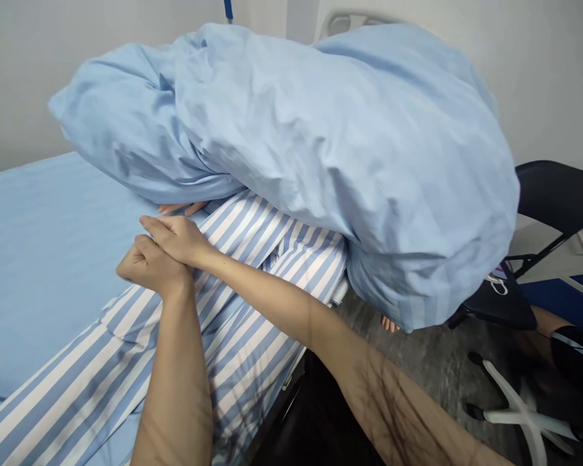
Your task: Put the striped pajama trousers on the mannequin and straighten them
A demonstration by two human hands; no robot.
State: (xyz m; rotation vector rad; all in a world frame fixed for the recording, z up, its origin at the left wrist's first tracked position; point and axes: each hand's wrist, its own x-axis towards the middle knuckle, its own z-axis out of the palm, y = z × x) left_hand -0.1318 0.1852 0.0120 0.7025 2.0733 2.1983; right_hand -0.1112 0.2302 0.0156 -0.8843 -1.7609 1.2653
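Observation:
A figure in blue-and-white striped clothing (252,259) lies on the bed, and a bulky light-blue duvet (320,149) hides its upper part. My left hand (148,266) is a closed fist pressed into the striped cloth at the figure's side. My right hand (175,237) lies over the left fist with its fingers held together and bent; what it holds is hidden. One of the figure's hands (182,208) shows just beyond my hands under the duvet's edge. More fingers (389,322) stick out below the duvet on the right.
A light-blue sheet (43,259) covers the mattress to the left. The pale headboard (342,22) stands against the wall. Right of the bed are a black chair (554,194) and a white star-shaped chair base (519,408) on the grey floor.

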